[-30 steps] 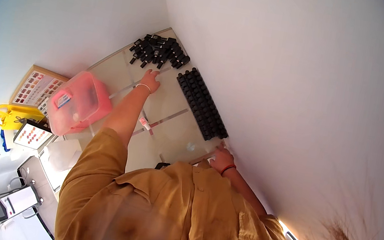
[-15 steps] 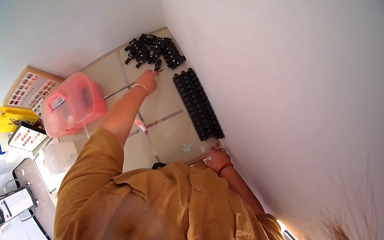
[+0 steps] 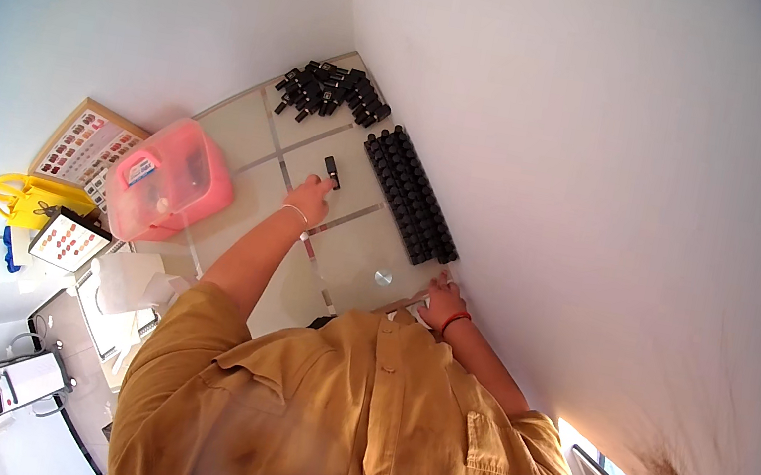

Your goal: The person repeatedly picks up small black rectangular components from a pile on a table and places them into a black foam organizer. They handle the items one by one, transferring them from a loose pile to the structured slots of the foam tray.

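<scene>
My left hand (image 3: 309,199) reaches out over the glass-topped table (image 3: 248,185), its fingers closed on the lower end of a small black bottle (image 3: 331,169) that looks like nail polish. Beyond it, a loose heap of similar black bottles (image 3: 324,92) lies in the far corner, many on their sides. Several tight rows of black bottles (image 3: 411,192) run along the right wall. Close to the near end of those rows, my right hand (image 3: 443,301) rests by the table edge with fingers apart, holding nothing visible.
A pink translucent plastic box (image 3: 173,183) stands at the table's left. Next to it are a framed colour chart (image 3: 83,148), a yellow bag (image 3: 34,202) and a smaller swatch card (image 3: 70,238). White walls close in the far and right sides. A white machine (image 3: 24,384) stands lower left.
My left hand has drawn back from the heap toward me, bringing one black bottle with it. My right hand stays by the end of the rows. The whole view has shifted slightly.
</scene>
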{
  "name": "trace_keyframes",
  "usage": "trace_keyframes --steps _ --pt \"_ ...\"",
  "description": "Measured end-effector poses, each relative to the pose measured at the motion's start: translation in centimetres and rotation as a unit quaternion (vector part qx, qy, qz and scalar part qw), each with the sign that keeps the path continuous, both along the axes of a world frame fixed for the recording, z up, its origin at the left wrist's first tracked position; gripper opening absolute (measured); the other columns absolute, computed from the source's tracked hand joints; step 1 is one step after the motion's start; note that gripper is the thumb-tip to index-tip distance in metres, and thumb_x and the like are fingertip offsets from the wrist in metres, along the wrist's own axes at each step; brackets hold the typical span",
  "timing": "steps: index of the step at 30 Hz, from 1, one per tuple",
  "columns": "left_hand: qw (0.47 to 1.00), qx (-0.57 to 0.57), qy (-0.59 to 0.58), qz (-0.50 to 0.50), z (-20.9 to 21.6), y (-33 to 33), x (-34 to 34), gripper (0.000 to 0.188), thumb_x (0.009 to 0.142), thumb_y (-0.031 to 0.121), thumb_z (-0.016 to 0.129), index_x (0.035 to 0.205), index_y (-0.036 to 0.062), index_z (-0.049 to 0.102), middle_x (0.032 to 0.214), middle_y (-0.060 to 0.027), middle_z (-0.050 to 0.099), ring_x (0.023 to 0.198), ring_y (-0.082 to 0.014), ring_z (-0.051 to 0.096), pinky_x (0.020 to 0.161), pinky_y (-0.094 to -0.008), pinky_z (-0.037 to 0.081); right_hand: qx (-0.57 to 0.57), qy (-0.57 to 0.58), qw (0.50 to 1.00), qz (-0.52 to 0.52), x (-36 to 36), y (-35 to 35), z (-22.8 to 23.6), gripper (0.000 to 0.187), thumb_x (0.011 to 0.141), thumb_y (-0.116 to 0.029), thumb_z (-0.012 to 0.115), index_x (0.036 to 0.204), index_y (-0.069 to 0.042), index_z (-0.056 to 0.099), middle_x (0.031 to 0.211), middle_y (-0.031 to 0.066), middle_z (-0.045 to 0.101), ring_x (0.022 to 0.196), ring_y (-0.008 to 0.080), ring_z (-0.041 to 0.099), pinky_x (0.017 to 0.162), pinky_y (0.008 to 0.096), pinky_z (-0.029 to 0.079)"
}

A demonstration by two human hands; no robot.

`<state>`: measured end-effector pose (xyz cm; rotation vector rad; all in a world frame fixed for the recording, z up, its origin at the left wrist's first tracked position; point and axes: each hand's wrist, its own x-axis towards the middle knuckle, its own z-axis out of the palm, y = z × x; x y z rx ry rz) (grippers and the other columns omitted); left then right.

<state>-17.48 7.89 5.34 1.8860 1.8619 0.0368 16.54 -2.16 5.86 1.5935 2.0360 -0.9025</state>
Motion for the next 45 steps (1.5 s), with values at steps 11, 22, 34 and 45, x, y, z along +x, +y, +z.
trace_keyframes --steps 11,22,34,45 --pt "0.996 -0.049 0.073 0.004 -0.9 1.0 2.5 0.032 0.078 0.008 0.047 0.110 0.0094 0.053 0.111 -0.0164 0.051 0.100 -0.0323 0.055 0.082 -0.0396 0.046 0.064 0.185 0.979 -0.062 2.5 -2.1 -4.1 0.046 0.072 -0.022 0.064 0.112 -0.003 0.050 0.134 0.0230 0.031 0.117 0.0372 0.041 0.095 0.0392 0.039" --pt "0.961 -0.074 0.061 -0.259 2.7 -7.9 9.3 0.019 0.080 0.015 0.045 0.093 0.0098 0.059 0.091 -0.0144 0.060 0.088 -0.0308 0.059 0.071 -0.0407 0.048 0.072 0.273 0.951 -0.127 1.0 -3.0 -2.4 0.033 0.078 -0.017 0.057 0.107 -0.003 0.055 0.099 0.0130 0.062 0.093 0.0283 0.058 0.083 0.0343 0.046" --pt "0.936 -0.079 -0.021 -0.342 2.9 -8.9 17.1 0.024 0.080 0.022 0.049 0.101 0.0148 0.059 0.100 -0.0128 0.055 0.092 -0.0297 0.057 0.075 -0.0399 0.048 -0.115 0.427 0.855 -0.271 0.5 -4.1 -6.7 0.036 0.081 -0.016 0.060 0.113 -0.001 0.051 0.104 0.0086 0.058 0.098 0.0150 0.055 0.081 0.0279 0.046" --pt "0.928 -0.088 -0.185 -0.311 0.2 -8.7 18.4 0.049 0.076 0.018 0.055 0.124 0.0149 0.045 0.117 -0.0189 0.046 0.102 -0.0377 0.050 0.086 -0.0410 0.044 -0.169 0.407 0.800 -0.406 0.3 -3.1 -2.7 0.038 0.081 -0.019 0.056 0.117 -0.008 0.047 0.101 0.0015 0.056 0.082 0.0100 0.052 0.064 0.0244 0.044"
